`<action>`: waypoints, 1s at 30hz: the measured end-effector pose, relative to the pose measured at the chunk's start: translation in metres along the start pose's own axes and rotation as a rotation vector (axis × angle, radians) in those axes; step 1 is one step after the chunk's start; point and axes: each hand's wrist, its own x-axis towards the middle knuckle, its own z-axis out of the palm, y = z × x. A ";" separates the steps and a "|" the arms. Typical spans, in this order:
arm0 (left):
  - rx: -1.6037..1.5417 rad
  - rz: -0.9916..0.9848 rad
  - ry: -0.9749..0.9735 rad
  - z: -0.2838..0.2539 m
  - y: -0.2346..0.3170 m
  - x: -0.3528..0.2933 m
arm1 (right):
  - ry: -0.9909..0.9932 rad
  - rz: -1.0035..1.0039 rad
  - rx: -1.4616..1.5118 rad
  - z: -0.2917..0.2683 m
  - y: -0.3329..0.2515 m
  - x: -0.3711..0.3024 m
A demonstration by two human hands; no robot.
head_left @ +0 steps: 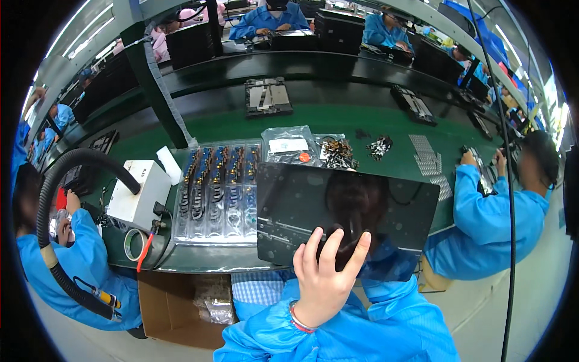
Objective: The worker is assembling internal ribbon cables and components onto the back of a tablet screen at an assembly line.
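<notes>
My left hand (325, 277) lies over the lower part of a glossy black tablet-like screen panel (289, 205), its fingers spread apart with the tips on the glass. The panel is tilted up and faces me, with smudges and reflections on its surface. My right sleeve (392, 295) runs up behind the panel's lower right part; the right hand itself is hidden there. Just left of the panel stands a clear plastic tray (216, 196) with rows of small parts. Behind the panel's top edge are a plastic bag (288, 142) and a pile of small metal parts (338, 152).
On the left stand a white box (137, 192) with a black flexible hose (45, 205) and a tape roll (137, 245). An open cardboard box (181, 304) sits below the table edge. Co-workers sit at left (78, 265) and right (494, 211). A black cable (509, 181) hangs at right.
</notes>
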 end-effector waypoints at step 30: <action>-2.065 -1.204 -0.754 0.107 -0.042 -0.075 | -0.855 -0.217 -0.222 0.055 0.062 -0.022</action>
